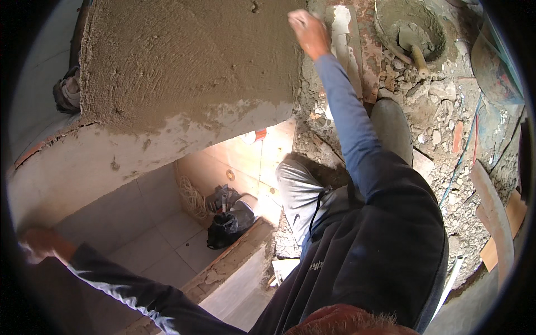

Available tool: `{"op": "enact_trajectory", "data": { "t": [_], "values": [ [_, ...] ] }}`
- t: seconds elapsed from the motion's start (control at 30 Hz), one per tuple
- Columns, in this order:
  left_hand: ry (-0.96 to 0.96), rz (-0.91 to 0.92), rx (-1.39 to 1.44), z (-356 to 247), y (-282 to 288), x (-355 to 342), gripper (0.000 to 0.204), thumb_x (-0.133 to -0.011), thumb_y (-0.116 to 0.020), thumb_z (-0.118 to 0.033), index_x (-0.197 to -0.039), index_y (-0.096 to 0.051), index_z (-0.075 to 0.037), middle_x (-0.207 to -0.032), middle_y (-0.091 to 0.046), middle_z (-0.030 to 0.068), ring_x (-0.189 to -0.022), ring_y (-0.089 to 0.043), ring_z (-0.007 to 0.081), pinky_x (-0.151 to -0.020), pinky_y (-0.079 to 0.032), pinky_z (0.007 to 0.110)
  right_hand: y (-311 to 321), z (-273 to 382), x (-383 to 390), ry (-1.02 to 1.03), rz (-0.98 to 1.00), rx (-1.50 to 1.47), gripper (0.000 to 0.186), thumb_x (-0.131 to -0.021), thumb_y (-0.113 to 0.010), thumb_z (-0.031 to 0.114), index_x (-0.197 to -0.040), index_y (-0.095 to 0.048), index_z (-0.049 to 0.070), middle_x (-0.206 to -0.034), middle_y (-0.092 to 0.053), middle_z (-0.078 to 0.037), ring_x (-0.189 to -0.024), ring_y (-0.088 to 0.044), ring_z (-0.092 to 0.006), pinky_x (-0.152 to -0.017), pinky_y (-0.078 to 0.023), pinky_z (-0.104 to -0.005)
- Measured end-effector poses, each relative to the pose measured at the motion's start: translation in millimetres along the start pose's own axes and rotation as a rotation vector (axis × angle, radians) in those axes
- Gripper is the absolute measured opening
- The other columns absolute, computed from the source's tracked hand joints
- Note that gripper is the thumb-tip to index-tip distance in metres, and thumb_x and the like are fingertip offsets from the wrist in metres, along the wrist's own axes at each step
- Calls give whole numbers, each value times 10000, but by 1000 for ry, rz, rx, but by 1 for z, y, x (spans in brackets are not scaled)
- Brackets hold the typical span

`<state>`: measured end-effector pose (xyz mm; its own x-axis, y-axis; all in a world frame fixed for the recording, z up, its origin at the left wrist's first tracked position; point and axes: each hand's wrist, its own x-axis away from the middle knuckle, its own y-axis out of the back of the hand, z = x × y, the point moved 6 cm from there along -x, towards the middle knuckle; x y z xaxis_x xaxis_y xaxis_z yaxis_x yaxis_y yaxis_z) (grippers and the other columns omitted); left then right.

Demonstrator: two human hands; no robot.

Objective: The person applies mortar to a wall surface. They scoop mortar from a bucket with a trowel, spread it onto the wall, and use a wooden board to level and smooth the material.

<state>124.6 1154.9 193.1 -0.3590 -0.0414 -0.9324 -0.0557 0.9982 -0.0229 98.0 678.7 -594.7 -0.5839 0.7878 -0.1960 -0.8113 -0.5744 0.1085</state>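
Note:
My right hand [310, 34] is raised at the far right edge of a slab coated with wet grey mortar [184, 61]. Its fingers are curled closed, slightly blurred, and whatever they may hold does not show. Far out to the left, my left hand [42, 245] is in shadow by the near end of the slab's pale front face [67, 173]; its fingers are too dim to read. Right of my right hand, a trowel with a wooden handle [420, 61] rests in a round basin [385, 42] of mortar.
Broken rubble [435, 111] covers the ground on my right, with wood strips [494, 212] and a teal-rimmed bucket [497, 67]. Below the slab opens a tiled recess holding a black bag [226, 226] and coiled cord [191, 198]. A mortared ledge [223, 268] borders it.

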Motion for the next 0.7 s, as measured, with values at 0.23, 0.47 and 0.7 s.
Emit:
{"op": "enact_trajectory", "data": {
  "t": [0.23, 0.47, 0.7],
  "values": [
    [-193, -35, -437, -18, -48, 63, 158, -893, -600, -234, -878, -658, -87, -843, -664, 67, -694, -647, 228, -572, -496, 422, -72, 43, -59, -18, 127, -304, 295, -889, -699, 344, -986, -678, 66, -939, -707, -103, -860, -667, -246, -802, -522, -378],
    [-258, -28, -553, -26, -68, 78, 157, -899, -594, -219, -872, -638, -71, -836, -651, 74, -698, -630, 225, -587, -491, 415, -92, 20, -81, -14, 350, -368, 369, -871, -719, 366, -1026, -679, 34, -909, -680, -86, -849, -632, -206, -755, -504, -366],
    [-295, -38, -632, -29, -71, 92, 157, -904, -589, -205, -866, -618, -55, -829, -637, 82, -702, -613, 222, -601, -487, 408, -84, 32, -82, -193, 493, -542, 451, -847, -739, 364, -1061, -670, -27, -867, -624, -78, -759, -540, -153, -607, -445, -303]
  ]
}}
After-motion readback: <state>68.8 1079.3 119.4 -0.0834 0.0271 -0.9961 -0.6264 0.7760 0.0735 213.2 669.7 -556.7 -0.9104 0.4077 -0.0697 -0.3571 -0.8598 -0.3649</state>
